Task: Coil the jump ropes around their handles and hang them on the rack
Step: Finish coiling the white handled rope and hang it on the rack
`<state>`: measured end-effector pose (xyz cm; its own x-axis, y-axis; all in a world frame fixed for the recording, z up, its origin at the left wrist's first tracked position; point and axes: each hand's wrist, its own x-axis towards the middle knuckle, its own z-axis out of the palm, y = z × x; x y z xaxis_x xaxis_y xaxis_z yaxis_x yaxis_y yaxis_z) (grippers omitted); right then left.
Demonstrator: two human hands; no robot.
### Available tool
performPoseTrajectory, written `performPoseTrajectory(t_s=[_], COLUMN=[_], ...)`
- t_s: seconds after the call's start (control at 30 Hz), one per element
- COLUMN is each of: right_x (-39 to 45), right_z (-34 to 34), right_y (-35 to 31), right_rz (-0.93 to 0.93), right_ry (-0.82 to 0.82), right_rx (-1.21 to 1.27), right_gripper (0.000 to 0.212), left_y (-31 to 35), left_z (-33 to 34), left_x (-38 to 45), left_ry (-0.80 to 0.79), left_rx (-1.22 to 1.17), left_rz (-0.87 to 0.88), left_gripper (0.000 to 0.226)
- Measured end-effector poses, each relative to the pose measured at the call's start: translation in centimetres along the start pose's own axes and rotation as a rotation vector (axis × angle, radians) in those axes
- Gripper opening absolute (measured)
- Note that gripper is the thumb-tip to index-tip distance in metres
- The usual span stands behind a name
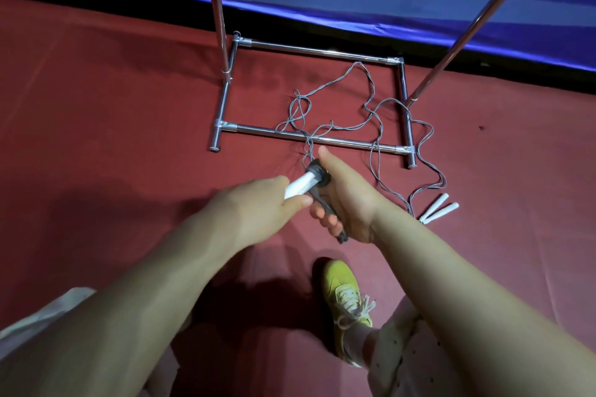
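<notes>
Left hand (274,200) is clamped on the white handles (301,187), long axis running lower-left to upper-right, free end pointed at the right hand (345,200). Right hand is curled round a bundle of grey cord (332,219), thumb raised; a dark coil (319,172) is seen wound at the handle tip, between the two hands, which nearly touch. Uncoiled slack (338,126) is led away from the hands, up and forward, over the near bar of the rack base (316,138), and lies tangled inside the frame on the red floor (113,106). Slack is nearer the right hand, so winding is judged its job. A second rope's handles (438,208) lie on the floor right of the hands, cord loose, untouched. Nothing is seen hung yet.
</notes>
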<state>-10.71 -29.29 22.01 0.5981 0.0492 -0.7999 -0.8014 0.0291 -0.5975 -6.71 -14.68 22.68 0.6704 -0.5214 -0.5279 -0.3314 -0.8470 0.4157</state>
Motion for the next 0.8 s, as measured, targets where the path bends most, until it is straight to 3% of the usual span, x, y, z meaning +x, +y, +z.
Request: performPoseTrajectory(t_s=[0.13, 0.27, 0.37, 0.43, 0.53, 0.6, 0.63, 0.7, 0.8], right_x=[0.2, 0.0, -0.2, -0.4, -0.7, -0.9, -0.9, -0.8, -0.2], right_z=[0.4, 0.6, 0.6, 0.6, 0.4, 0.1, -0.1, -0.4, -1.2], right_y=[0.2, -0.5, -0.9, -0.9, -1.1, -1.2, -1.1, -0.9, -0.6], right_rz=[-0.062, -0.209, -0.335, -0.391, -0.438, -0.464, -0.489, -0.52, -0.501], right_ry=[0.123, 0.232, 0.228, 0.148, -0.021, -0.067, -0.074, -0.074, -0.044], right_rx=[0.022, 0.047, -0.001, -0.029, 0.094, 0.161, 0.166, 0.173, 0.081], right_gripper=[0.056, 0.044, 0.047, 0.047, 0.041, 0.041, 0.041, 0.042, 0.059], left_y=[0.5, 0.2, -0.6, -1.2, -2.4, -2.4, -2.2, -1.7, -1.2], left_z=[-0.2, -0.1, -0.9, -1.0, -0.1, 1.0, 1.5, 1.7, 0.6], left_x=[-0.4, -0.2, 0.1, 0.0, -0.3, -0.5, -0.5, -0.5, -0.5], left_ry=[0.129, 0.179, -0.06, -0.29, -0.684, -1.009, -1.097, -1.13, -0.914], left_rx=[0.166, 0.055, -0.3, -0.744, -1.395, -1.642, -1.691, -1.71, -1.632], left_rz=[0.063, 0.048, 0.037, 0.082, 0.176, 0.297, 0.335, 0.305, 0.151], left_gripper=[0.034, 0.033, 0.044, 0.041, 0.055, 0.048, 0.045, 0.048, 0.06])
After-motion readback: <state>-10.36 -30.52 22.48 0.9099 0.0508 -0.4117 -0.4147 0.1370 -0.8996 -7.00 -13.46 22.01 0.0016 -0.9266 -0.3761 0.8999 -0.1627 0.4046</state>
